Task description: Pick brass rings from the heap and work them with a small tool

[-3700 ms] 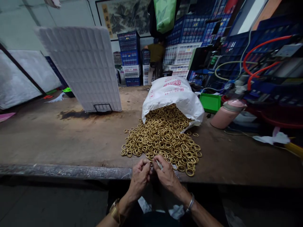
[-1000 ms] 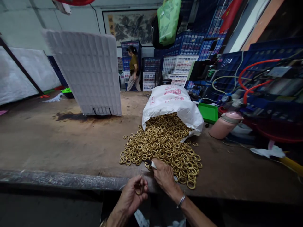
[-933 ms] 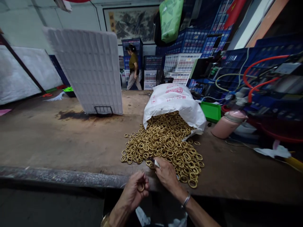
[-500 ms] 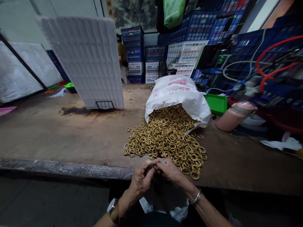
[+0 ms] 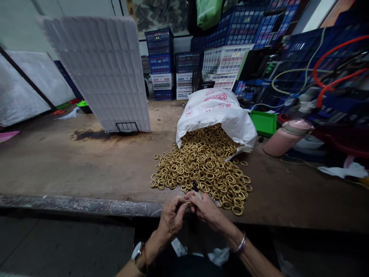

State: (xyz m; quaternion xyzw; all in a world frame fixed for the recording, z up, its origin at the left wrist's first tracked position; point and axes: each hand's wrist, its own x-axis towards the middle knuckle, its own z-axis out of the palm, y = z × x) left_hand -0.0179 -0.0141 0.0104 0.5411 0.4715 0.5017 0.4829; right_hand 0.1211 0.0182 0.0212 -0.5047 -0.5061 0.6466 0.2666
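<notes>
Left hand (image 5: 171, 216), before the white sack (image 5: 215, 107), pinches a brass-coloured ring (image 5: 188, 203). Right hand (image 5: 208, 209) clasps a dark-tipped tool (image 5: 195, 187). Loose rings (image 5: 198, 165) spill from the sack's mouth.

Gold rings (image 5: 198, 165) in and before a white sack (image 5: 211, 107)

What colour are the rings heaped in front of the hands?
The rings are a dull gold, seen best in the head view.

Dark-tipped tool (image 5: 195, 187) partly hidden by right grip (image 5: 206, 208), green bag (image 5: 209, 13) cropped at top
</notes>
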